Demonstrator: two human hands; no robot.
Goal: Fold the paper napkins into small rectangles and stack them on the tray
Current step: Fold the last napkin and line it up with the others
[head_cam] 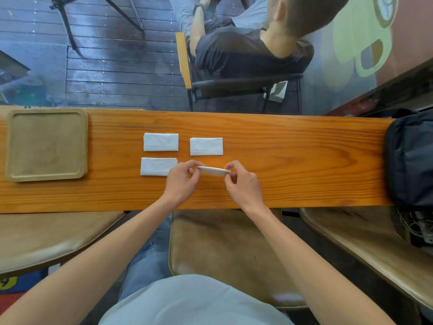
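At the far left of the wooden table (281, 146) lies the tray (10, 146), with nothing on it. To its right three folded napkins lie flat: the far left napkin (160, 142), the near left napkin (155, 166) and the far right napkin (206, 146). The left hand (181, 181) covers the right corner of the near left napkin. Its fingers (191, 164) are closed in a pinch on the left end of the held napkin (214, 171), lifted a little above the table. The right hand (243, 184) pinches the right end with fingers (234, 165) nearly closed. A dark bag (410, 158) sits at the far right.
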